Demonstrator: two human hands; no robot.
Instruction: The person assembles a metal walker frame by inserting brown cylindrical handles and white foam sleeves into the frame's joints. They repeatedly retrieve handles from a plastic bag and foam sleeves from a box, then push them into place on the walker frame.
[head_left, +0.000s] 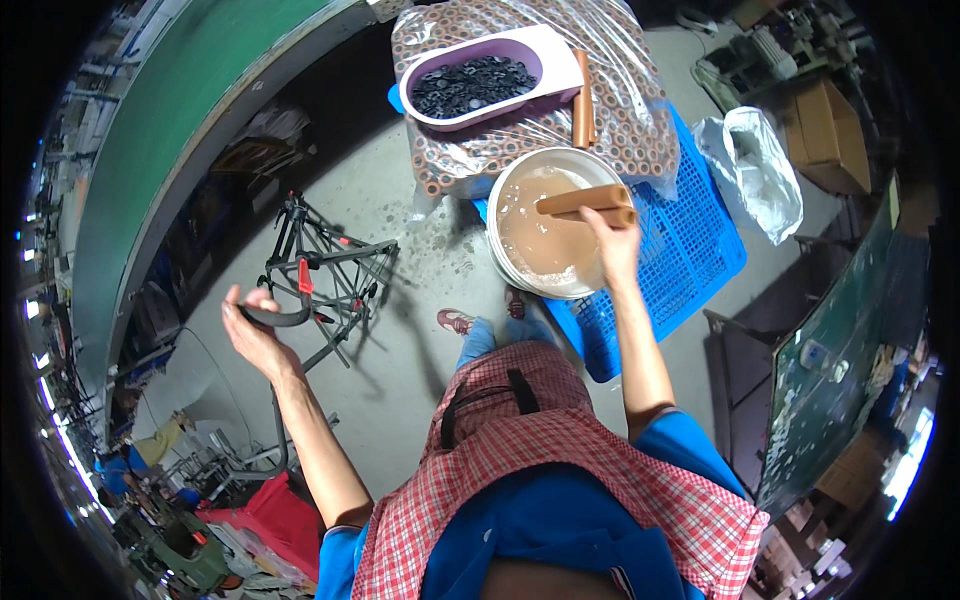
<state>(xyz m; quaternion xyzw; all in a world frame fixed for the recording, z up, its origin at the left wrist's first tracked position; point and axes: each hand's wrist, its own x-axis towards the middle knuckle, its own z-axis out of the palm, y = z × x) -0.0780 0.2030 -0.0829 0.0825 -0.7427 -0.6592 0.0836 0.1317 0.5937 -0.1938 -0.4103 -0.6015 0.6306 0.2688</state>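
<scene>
Overhead, the right hand (617, 248) grips a stack of tan tubes (588, 203) by their near end, fingers closed around them over the white basin (512, 262) of cloudy liquid; probably light, stiff, slippery when wet. Left hand (255, 335) curls closed round a thin black curved rod (278, 318), likely rigid and light.

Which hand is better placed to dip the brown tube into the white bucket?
Right. The right hand already grips the brown tube directly over the white bucket of cloudy liquid. The left hand is far off to the side, closed on a dark curved tube near the black metal frame.
</scene>
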